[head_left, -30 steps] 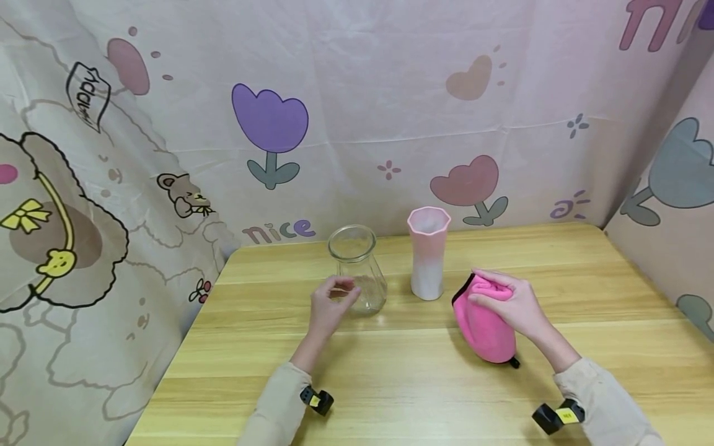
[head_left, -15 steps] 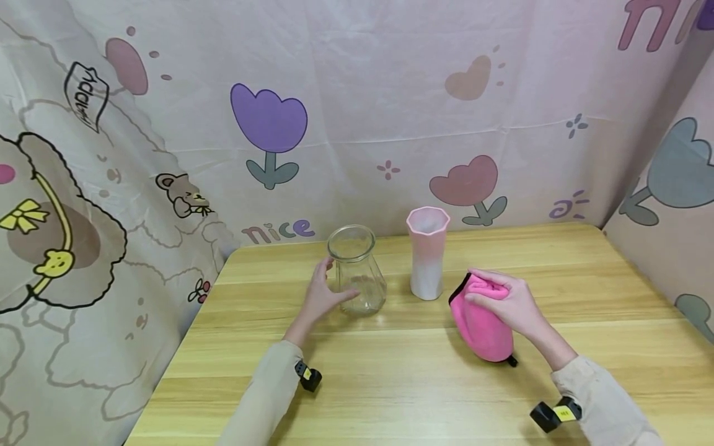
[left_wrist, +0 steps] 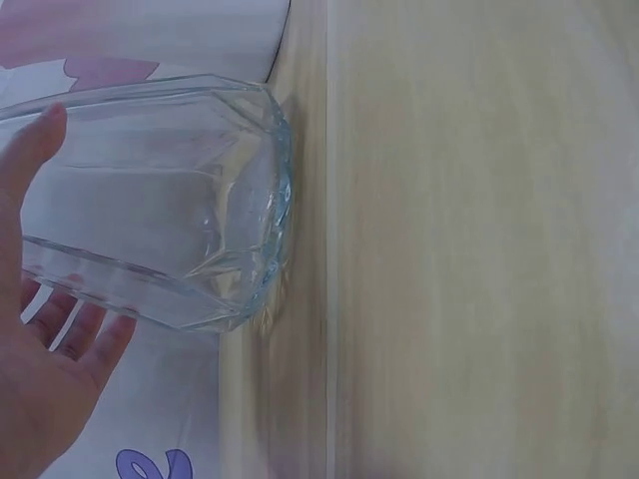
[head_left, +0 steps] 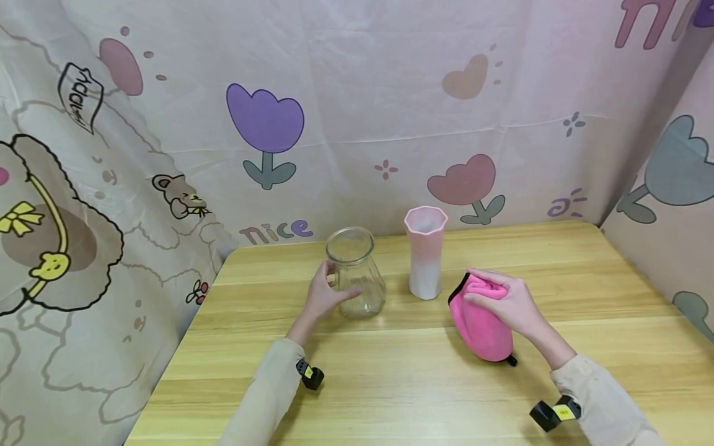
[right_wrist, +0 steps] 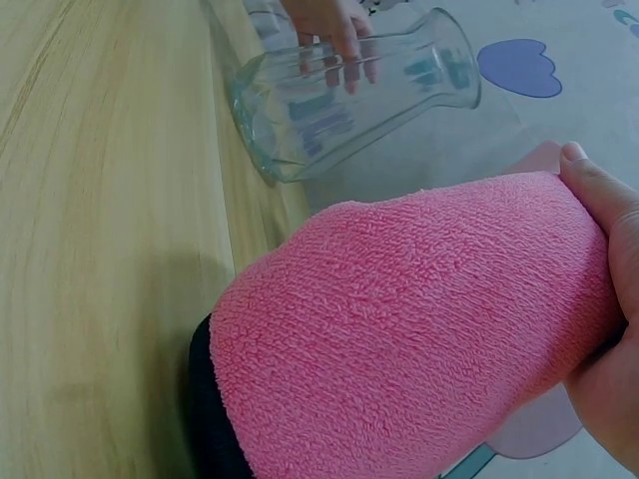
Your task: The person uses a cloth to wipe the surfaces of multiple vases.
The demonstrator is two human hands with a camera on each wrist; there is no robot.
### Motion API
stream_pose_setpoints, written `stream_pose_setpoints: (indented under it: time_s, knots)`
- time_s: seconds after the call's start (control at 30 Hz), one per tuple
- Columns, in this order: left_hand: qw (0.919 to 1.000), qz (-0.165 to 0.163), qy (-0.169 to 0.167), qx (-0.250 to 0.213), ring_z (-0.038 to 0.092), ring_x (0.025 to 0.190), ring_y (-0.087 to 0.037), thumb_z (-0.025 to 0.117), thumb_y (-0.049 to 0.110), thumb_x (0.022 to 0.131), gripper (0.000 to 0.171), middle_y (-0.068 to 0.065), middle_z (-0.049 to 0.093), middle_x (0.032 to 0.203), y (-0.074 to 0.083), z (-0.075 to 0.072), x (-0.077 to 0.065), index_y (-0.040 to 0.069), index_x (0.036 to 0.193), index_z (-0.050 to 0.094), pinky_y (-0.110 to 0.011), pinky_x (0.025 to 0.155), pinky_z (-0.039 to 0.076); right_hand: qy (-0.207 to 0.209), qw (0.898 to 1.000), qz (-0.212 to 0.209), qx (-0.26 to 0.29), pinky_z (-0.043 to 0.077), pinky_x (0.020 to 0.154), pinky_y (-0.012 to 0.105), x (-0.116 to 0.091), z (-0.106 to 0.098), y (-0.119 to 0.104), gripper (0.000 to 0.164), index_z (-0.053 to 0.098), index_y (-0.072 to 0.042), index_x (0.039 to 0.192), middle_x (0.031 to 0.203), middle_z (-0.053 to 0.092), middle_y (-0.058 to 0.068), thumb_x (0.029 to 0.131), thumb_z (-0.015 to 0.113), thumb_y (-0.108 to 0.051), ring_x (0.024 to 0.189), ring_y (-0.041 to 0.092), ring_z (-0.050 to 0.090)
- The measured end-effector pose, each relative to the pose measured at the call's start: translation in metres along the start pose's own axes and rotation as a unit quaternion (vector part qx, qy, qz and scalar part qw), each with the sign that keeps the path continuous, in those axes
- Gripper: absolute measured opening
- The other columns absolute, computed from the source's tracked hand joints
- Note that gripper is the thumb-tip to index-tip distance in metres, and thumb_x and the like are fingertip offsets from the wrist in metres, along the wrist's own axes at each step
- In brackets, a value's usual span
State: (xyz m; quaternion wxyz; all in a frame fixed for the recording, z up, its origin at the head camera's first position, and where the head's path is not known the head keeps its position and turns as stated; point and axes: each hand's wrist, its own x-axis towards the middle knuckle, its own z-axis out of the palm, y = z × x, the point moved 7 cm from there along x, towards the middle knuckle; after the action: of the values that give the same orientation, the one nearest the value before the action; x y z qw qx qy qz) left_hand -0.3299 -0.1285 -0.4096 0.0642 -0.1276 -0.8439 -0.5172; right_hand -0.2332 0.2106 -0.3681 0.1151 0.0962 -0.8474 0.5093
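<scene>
A clear glass vase (head_left: 365, 288) with a flared rim stands upright toward the back of the wooden table. My left hand (head_left: 323, 294) grips its left side, thumb in front and fingers behind. In the left wrist view the thumb and fingers lie on opposite sides of the glass vase (left_wrist: 150, 200), whose base is faceted. My right hand (head_left: 515, 303) pinches the gathered top of a pink terry cloth (head_left: 485, 331) with black edging. Up close in the right wrist view, the pink cloth (right_wrist: 409, 319) hangs bunched, its black-edged end low over the table.
Between the glass vase and the cloth, slightly back, stands a pink-and-white vase (head_left: 426, 260) with an angular rim. A printed fabric backdrop (head_left: 357, 93) rises behind the table (head_left: 379, 384) and along both sides.
My left hand has opened out from in front of the glass vase, moved to its left side and taken hold of it. The right hand keeps holding the pink cloth almost still.
</scene>
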Motion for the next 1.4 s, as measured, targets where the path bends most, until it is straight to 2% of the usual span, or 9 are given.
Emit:
stream_pose_setpoints:
  time_s: [0.2,0.43,0.57,0.77,0.97,1.2,1.4]
  knots:
    - [0.9992,0.014,-0.037,-0.001,0.045,0.111,-0.025,0.085,0.021,0.059,0.082,-0.011,0.05,0.119,0.009,0.007,-0.007,0.006,0.127,0.042,-0.039,0.092,0.046,0.002,1.0,-0.005,-0.004,0.04,0.082,0.004,0.001,0.001,0.001,0.054,0.057,-0.002,0.121,0.121,0.057,0.017,0.075,0.075,-0.022,0.099,-0.014,0.048]
    - [0.9941,0.03,-0.099,-0.034,0.045,0.113,-0.033,0.082,0.009,0.062,0.079,-0.019,0.048,0.122,0.048,0.017,-0.025,-0.002,0.128,0.04,-0.045,0.094,0.044,0.006,1.0,-0.012,0.0,0.041,0.082,0.005,0.002,0.002,0.0,0.053,0.058,-0.003,0.121,0.119,0.057,0.018,0.075,0.075,-0.022,0.099,-0.011,0.049]
    - [0.9907,0.037,-0.127,-0.031,0.045,0.113,-0.032,0.081,0.008,0.063,0.08,-0.018,0.047,0.125,0.059,0.024,-0.031,-0.002,0.13,0.039,-0.042,0.094,0.044,0.016,1.0,-0.016,0.01,0.041,0.081,0.005,0.001,0.003,0.0,0.051,0.06,-0.005,0.119,0.117,0.059,0.016,0.073,0.076,-0.021,0.099,-0.007,0.052]
    - [0.9855,0.053,-0.152,-0.053,0.044,0.114,-0.034,0.082,0.007,0.062,0.082,-0.019,0.046,0.127,0.06,0.04,-0.035,-0.002,0.131,0.038,-0.045,0.094,0.044,0.013,1.0,-0.017,0.006,0.041,0.082,0.004,0.001,0.003,-0.002,0.053,0.059,-0.004,0.119,0.119,0.058,0.016,0.073,0.076,-0.023,0.1,-0.01,0.05]
    - [0.9814,0.065,-0.175,-0.044,0.045,0.115,-0.025,0.083,0.014,0.062,0.087,-0.01,0.046,0.13,0.045,0.062,-0.035,0.008,0.134,0.037,-0.034,0.092,0.046,0.004,1.0,-0.014,0.003,0.04,0.084,0.004,0.002,0.006,-0.001,0.053,0.057,-0.002,0.121,0.121,0.056,0.018,0.074,0.075,-0.021,0.1,-0.013,0.048]
    - [0.9725,0.083,-0.209,-0.062,0.043,0.121,-0.022,0.085,0.018,0.059,0.09,-0.006,0.044,0.134,0.053,0.076,-0.041,0.015,0.135,0.038,-0.031,0.092,0.046,0.004,1.0,-0.022,0.005,0.039,0.083,0.004,0.0,0.008,-0.01,0.051,0.058,-0.004,0.12,0.12,0.057,0.015,0.074,0.075,-0.017,0.099,-0.014,0.047]
    - [0.9711,0.084,-0.213,-0.067,0.043,0.12,-0.023,0.085,0.017,0.058,0.088,-0.006,0.044,0.133,0.057,0.08,-0.042,0.014,0.133,0.04,-0.03,0.093,0.045,-0.005,1.0,-0.007,0.009,0.041,0.085,0.009,0.006,0.013,-0.025,0.055,0.057,-0.009,0.123,0.122,0.057,0.01,0.074,0.075,-0.023,0.101,-0.009,0.048]
